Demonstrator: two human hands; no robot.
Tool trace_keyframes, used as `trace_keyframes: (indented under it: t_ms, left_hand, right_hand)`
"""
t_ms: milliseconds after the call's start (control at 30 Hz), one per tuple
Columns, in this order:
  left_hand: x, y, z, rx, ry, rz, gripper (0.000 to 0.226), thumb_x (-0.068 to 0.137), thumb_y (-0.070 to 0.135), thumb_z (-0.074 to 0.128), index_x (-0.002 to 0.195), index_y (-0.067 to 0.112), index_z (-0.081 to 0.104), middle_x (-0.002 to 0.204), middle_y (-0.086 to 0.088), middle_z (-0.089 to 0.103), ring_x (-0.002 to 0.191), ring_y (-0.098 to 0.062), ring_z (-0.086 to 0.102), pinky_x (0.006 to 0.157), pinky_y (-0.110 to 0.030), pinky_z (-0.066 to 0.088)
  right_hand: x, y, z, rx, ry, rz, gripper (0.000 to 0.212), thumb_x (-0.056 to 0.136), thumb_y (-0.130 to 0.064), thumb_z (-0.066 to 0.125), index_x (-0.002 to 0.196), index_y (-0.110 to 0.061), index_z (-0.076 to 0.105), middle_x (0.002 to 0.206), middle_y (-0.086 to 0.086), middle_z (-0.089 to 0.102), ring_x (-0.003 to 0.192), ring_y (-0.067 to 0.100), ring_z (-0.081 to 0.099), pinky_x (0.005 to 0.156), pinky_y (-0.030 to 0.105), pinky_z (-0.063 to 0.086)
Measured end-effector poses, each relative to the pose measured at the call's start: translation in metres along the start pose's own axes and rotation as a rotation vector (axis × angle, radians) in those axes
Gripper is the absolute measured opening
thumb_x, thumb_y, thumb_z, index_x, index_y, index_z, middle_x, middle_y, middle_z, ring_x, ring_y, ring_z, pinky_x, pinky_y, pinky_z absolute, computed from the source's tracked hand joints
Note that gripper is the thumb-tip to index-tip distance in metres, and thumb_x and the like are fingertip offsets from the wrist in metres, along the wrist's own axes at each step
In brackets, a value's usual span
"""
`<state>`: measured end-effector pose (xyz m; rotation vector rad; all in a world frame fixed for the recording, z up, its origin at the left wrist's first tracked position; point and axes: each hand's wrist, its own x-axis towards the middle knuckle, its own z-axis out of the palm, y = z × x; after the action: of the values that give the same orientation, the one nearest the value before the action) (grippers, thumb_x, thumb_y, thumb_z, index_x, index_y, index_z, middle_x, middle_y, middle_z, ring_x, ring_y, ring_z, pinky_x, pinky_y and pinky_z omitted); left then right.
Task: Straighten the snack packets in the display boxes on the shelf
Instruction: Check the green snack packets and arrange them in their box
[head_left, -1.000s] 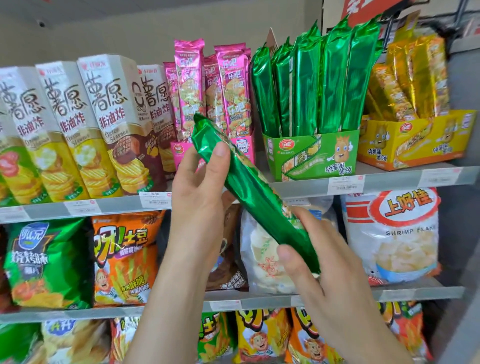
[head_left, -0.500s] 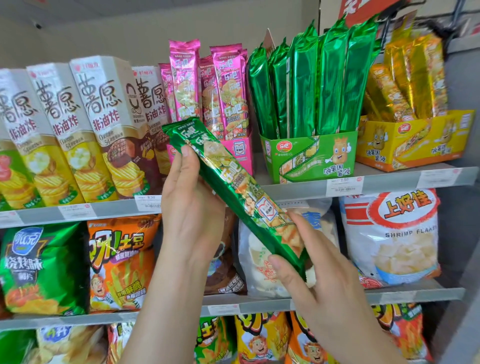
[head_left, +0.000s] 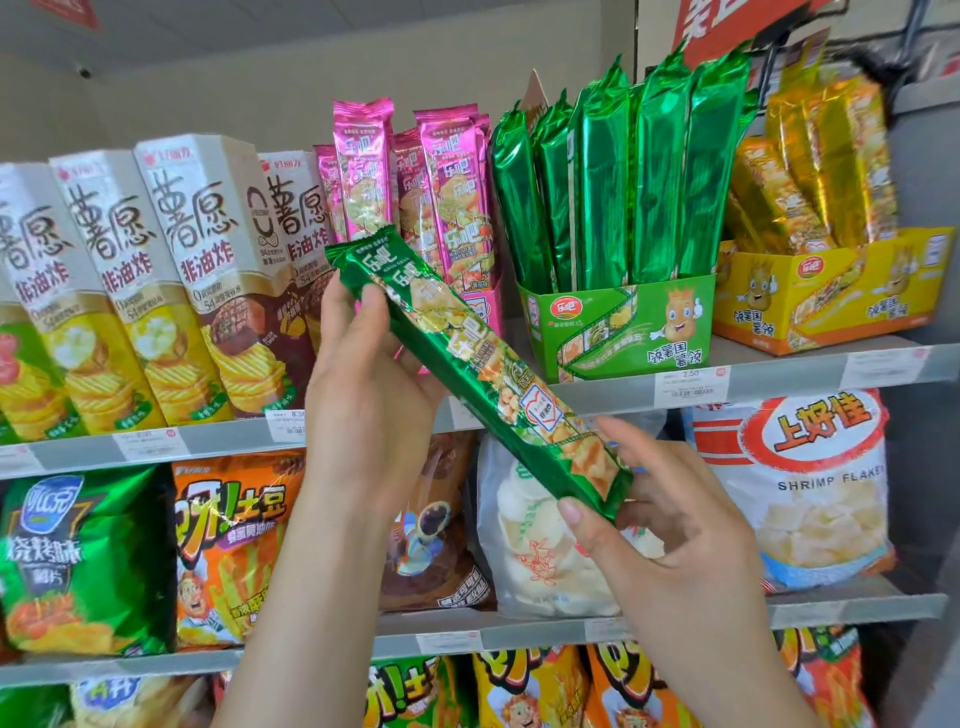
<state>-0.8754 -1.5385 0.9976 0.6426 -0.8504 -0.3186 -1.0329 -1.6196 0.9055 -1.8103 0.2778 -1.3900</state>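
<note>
Bright even light, foil glare, edges bowed

The green packet I hold reads 乐吧 near its top. The green display box carries the same 乐吧 logo, and the price tag under it shows 2.50. The tall boxes say 薯愿 非油炸, with a second tag below marked 8.50. The white bag reads 上好佳 and SHRIMP FLAKE; the orange bag reads 呀!土豆

Tilted packet before shelf edge; display box behind-right, cartons left.
</note>
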Motion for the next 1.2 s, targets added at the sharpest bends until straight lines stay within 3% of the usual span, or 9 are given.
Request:
trace_keyframes:
  t_ms: [133,233,300,500,667,767,867,1000,1200]
  left_hand:
    - [-0.004,0.005,0.006,0.190,-0.055,0.047,0.050,0.090,0.012,0.057,0.135,0.017,0.036,0.093,0.003,0.064,0.086,-0.021,0.061,0.075,-0.038,0.056]
    - [-0.011,0.002,0.014,0.323,-0.007,0.127,0.079,0.081,0.005,0.072,0.143,0.019,0.025,0.095,0.004,0.069,0.092,-0.025,0.067,0.076,-0.047,0.059]
    - [-0.015,-0.003,0.017,0.394,-0.006,0.222,0.075,0.079,0.009,0.072,0.136,0.025,0.026,0.091,0.010,0.071,0.086,-0.014,0.070,0.073,-0.042,0.060]
    - [-0.017,-0.007,0.025,0.457,-0.124,0.396,0.064,0.085,0.004,0.068,0.127,0.029,0.027,0.096,0.019,0.068,0.083,-0.002,0.067,0.071,-0.037,0.061]
    - [-0.016,-0.008,0.028,0.486,-0.076,0.411,0.092,0.079,-0.003,0.075,0.147,0.020,0.017,0.103,0.011,0.068,0.085,-0.012,0.070,0.072,-0.029,0.058]
    - [-0.009,0.005,0.021,0.452,0.013,0.343,0.063,0.079,0.023,0.077,0.130,0.025,0.040,0.096,0.015,0.069,0.091,-0.008,0.067,0.079,-0.033,0.057]
    - [0.002,0.019,0.011,0.448,0.149,0.249,0.022,0.083,0.046,0.065,0.098,0.032,0.057,0.072,0.018,0.058,0.067,-0.001,0.056,0.063,-0.027,0.053]
    - [0.009,0.023,0.004,0.374,0.179,0.178,0.014,0.098,0.023,0.055,0.085,0.024,0.058,0.067,0.015,0.057,0.055,-0.003,0.053,0.060,-0.025,0.054]
    - [0.017,0.023,-0.001,0.212,0.166,0.169,0.014,0.101,0.014,0.047,0.089,0.016,0.053,0.084,-0.003,0.058,0.064,-0.012,0.057,0.062,-0.026,0.052]
  right_hand:
    - [0.010,0.001,0.001,0.415,0.143,0.175,0.037,0.064,-0.019,0.078,0.099,-0.024,0.069,0.095,-0.006,0.076,0.082,0.013,0.074,0.066,0.019,0.057]
    - [0.020,0.004,0.001,0.562,0.242,0.259,0.031,0.080,-0.006,0.067,0.107,-0.020,0.068,0.099,-0.005,0.077,0.094,0.015,0.073,0.079,0.022,0.057]
    - [0.024,0.002,0.003,0.646,0.284,0.301,0.036,0.089,0.002,0.057,0.116,-0.021,0.065,0.099,-0.006,0.076,0.097,0.016,0.072,0.079,0.020,0.057]
    - [0.031,0.001,0.007,0.591,0.278,0.319,0.038,0.099,0.002,0.047,0.115,-0.028,0.063,0.093,-0.014,0.076,0.090,0.016,0.074,0.072,0.016,0.056]
    - [0.034,0.001,0.009,0.489,0.275,0.229,0.041,0.090,0.001,0.061,0.099,-0.037,0.075,0.095,-0.011,0.076,0.091,0.011,0.073,0.073,0.018,0.057]
    - [0.033,0.007,0.006,0.431,0.392,0.144,0.047,0.081,0.007,0.069,0.091,-0.039,0.078,0.096,-0.010,0.076,0.093,0.014,0.073,0.077,0.020,0.057]
    - [0.034,0.013,0.002,0.359,0.493,0.002,0.050,0.077,0.020,0.066,0.090,-0.027,0.074,0.110,-0.007,0.074,0.101,0.017,0.071,0.081,0.027,0.058]
    - [0.032,0.011,-0.002,0.316,0.470,-0.156,0.036,0.078,0.016,0.068,0.091,-0.018,0.063,0.126,0.015,0.064,0.109,0.030,0.067,0.085,0.041,0.058]
    - [0.028,-0.005,-0.001,0.504,0.327,-0.113,0.033,0.078,-0.009,0.072,0.096,-0.033,0.058,0.121,0.003,0.060,0.094,0.016,0.070,0.082,0.023,0.054]
